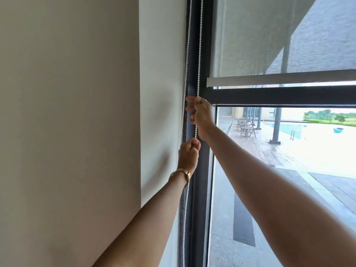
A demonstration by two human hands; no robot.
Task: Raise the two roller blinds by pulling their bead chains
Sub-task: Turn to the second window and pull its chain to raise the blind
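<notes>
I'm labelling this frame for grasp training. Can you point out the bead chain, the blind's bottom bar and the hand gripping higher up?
bead chain (199, 54): head view, right strand above the hands.
blind's bottom bar (279, 79): head view, middle of the bar's front face.
right hand (201, 112): head view, back of the hand.

One roller blind (269, 35), two bead-chain strands (200, 45), two hands: left hand (188, 157), right hand (201, 112); one bracelet (183, 173).

No text, label or number can be read anywhere.

Both arms raised, right hand (201, 114) above left hand (188, 155), fists closed
</notes>
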